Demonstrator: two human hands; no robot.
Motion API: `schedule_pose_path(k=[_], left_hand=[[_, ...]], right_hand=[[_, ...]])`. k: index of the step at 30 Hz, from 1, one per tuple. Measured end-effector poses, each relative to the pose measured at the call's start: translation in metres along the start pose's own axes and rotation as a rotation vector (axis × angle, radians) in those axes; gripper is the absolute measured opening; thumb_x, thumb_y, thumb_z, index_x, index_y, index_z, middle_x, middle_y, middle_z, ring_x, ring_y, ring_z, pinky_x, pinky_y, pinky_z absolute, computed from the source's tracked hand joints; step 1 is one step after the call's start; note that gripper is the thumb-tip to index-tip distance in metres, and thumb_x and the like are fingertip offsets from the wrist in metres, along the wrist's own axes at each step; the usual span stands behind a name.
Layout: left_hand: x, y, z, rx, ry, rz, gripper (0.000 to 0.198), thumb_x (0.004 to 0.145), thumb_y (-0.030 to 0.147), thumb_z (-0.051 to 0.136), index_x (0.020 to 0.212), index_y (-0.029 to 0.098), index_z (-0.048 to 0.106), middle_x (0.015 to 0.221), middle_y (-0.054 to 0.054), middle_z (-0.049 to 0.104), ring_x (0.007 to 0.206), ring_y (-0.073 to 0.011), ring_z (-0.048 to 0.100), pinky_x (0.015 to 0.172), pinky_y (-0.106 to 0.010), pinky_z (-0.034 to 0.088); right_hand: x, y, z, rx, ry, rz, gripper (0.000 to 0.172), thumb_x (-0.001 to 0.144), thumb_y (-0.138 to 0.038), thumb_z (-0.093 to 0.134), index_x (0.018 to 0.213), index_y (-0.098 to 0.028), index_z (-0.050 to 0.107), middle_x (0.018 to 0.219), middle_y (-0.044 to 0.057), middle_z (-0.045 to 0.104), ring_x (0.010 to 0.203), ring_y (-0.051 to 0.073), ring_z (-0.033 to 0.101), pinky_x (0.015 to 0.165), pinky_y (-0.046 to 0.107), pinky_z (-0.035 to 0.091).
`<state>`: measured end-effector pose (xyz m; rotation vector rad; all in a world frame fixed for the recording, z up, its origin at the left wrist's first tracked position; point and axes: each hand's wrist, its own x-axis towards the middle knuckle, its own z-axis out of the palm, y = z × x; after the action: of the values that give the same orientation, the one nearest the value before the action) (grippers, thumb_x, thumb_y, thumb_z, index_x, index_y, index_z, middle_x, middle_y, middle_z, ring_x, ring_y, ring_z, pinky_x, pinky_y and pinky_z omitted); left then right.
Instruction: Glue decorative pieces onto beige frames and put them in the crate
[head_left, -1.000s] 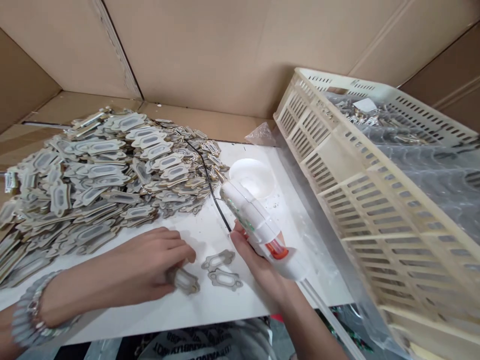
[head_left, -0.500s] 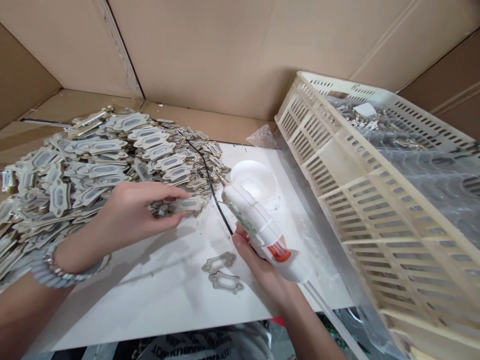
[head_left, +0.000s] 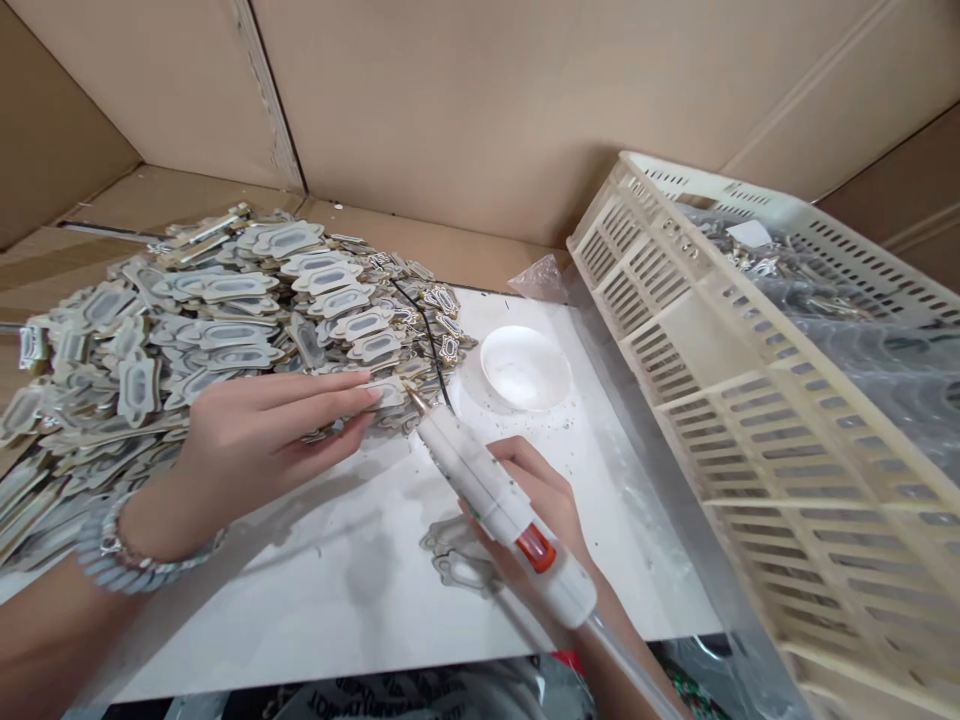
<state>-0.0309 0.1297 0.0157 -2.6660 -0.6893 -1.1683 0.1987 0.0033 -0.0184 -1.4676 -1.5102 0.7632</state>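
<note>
Left hand: thumb and fingers closed on the left end of one flat, frame-shaped piece, held at the right edge of the pile, its far end pointing toward the tool. A coiled grey bracelet is on this wrist.

Right hand: wrapped around the body of a white glue gun, which is tilted with its metal nozzle directed up and left to the free end of the held piece. Contact between nozzle and piece cannot be confirmed from this angle. A clear stick extends from the rear of the gun.

Beneath the right hand, loose pieces lie on the white surface, partly covered by the hand and gun.

Beyond the hands: a large heap of similar pieces at left; a black cord along the heap's right side; a white bowl beyond the gun, with specks around its base. At right stands a cream slatted crate containing clear plastic and small metallic parts. Cardboard panels form the back.
</note>
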Motion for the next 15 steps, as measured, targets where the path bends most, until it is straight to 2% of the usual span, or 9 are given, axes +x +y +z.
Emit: schedule_pose_path(k=[5,12,15], left_hand=[[-0.0001,0.0007,-0.0018,0.039,0.004,0.015,0.018,0.085,0.021,0.070,0.099,0.031,0.072,0.093,0.003,0.079,0.071,-0.0165,0.076,0.064,-0.025,0.065],[-0.0019,0.0019,-0.0029,0.071,-0.011,-0.005,0.017,0.087,0.022,0.069,0.102,0.031,0.070,0.094,0.004,0.079,0.072,-0.0163,0.076,0.067,-0.028,0.065],[-0.0009,0.0022,-0.0025,0.072,-0.007,0.030,0.014,0.089,0.022,0.065,0.101,0.028,0.068,0.092,0.002,0.080,0.070,-0.0167,0.076,0.063,-0.028,0.065]], right_hand=[[0.0015,0.0006,-0.0019,-0.028,-0.053,-0.100,0.011,0.073,-0.012,0.057,0.074,-0.021,0.063,0.089,0.002,0.060,0.069,0.014,0.057,0.063,0.025,0.049],[0.0025,-0.0009,-0.0021,-0.052,-0.076,-0.090,0.014,0.073,-0.012,0.059,0.080,-0.021,0.066,0.091,0.002,0.060,0.071,0.014,0.059,0.064,0.025,0.050],[0.0023,-0.0011,-0.0016,-0.040,-0.069,-0.115,0.015,0.073,-0.012,0.059,0.082,-0.021,0.066,0.091,0.003,0.060,0.074,0.015,0.060,0.065,0.024,0.050]])
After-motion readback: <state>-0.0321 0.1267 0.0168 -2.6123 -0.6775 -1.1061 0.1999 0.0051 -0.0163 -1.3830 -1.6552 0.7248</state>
